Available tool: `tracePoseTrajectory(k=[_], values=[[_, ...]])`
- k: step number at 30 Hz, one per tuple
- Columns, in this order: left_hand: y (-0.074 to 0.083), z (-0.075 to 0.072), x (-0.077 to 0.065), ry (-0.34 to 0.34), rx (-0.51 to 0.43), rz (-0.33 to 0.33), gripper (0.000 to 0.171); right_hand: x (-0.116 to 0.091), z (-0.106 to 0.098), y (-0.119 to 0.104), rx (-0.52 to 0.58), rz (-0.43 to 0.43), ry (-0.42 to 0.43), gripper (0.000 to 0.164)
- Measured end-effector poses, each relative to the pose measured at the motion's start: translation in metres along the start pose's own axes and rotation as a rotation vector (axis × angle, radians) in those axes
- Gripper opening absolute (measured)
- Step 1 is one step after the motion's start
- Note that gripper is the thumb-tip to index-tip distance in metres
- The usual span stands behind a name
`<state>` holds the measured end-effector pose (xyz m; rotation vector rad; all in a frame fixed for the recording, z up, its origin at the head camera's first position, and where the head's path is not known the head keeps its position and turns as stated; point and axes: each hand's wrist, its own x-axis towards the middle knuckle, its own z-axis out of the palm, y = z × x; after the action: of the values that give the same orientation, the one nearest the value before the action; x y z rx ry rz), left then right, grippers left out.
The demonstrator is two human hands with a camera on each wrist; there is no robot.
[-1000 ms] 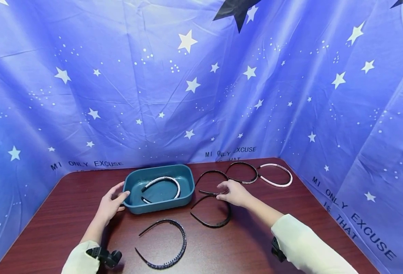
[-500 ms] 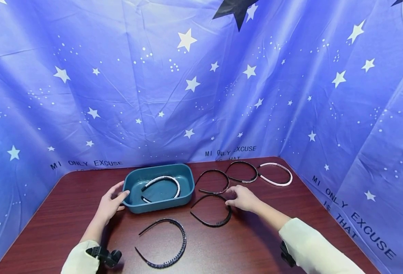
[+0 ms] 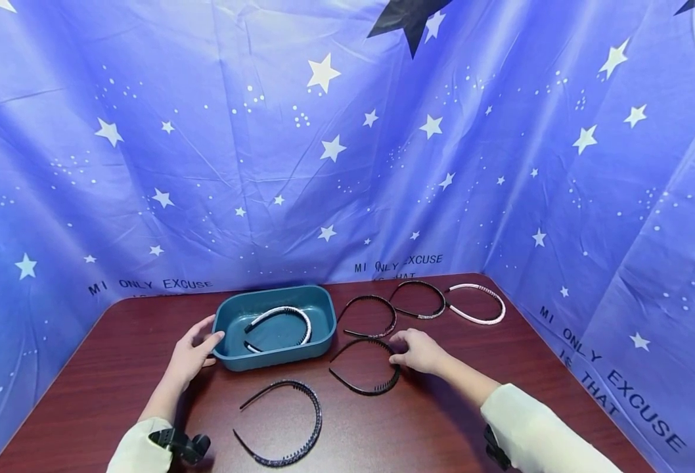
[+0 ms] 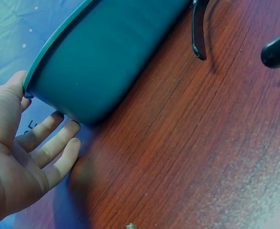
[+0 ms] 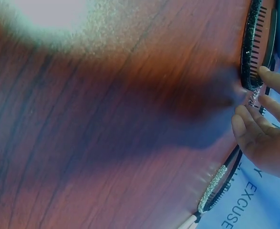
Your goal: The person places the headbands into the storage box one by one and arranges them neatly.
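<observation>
My left hand holds the left end of a teal plastic bin, thumb over the rim and fingers against the outer wall. Inside the bin lies a white headband with black tips. My right hand is at the curved side of a black toothed headband on the table. In the right wrist view, the thumb tip is right at this glittery headband, while the other fingers are spread loosely below it. Just behind lies another black headband with a sparkly section.
A dark glittery headband lies at the front of the reddish-brown table. Toward the back right are a black headband with a silvery part and a pale pink headband. A blue starry curtain stands behind the table.
My right hand has drawn back from between the two middle black headbands, rightward and slightly nearer, to the nearer one's curve. The left hand, bin and headbands stay in place.
</observation>
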<state>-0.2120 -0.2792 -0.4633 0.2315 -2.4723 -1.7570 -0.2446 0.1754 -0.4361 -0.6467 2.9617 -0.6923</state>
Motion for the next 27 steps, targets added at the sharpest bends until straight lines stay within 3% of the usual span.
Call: tracePoseTrajectory(k=[17,27], values=[[-0.002,0.001,-0.001,0.004,-0.001,0.003,0.058,-0.002,0.008,0.003,0.040,-0.025,-0.012,0.034],[-0.002,0.002,0.000,0.011,-0.005,0.007,0.058,-0.002,0.012,-0.001,0.154,0.048,0.008,0.027]])
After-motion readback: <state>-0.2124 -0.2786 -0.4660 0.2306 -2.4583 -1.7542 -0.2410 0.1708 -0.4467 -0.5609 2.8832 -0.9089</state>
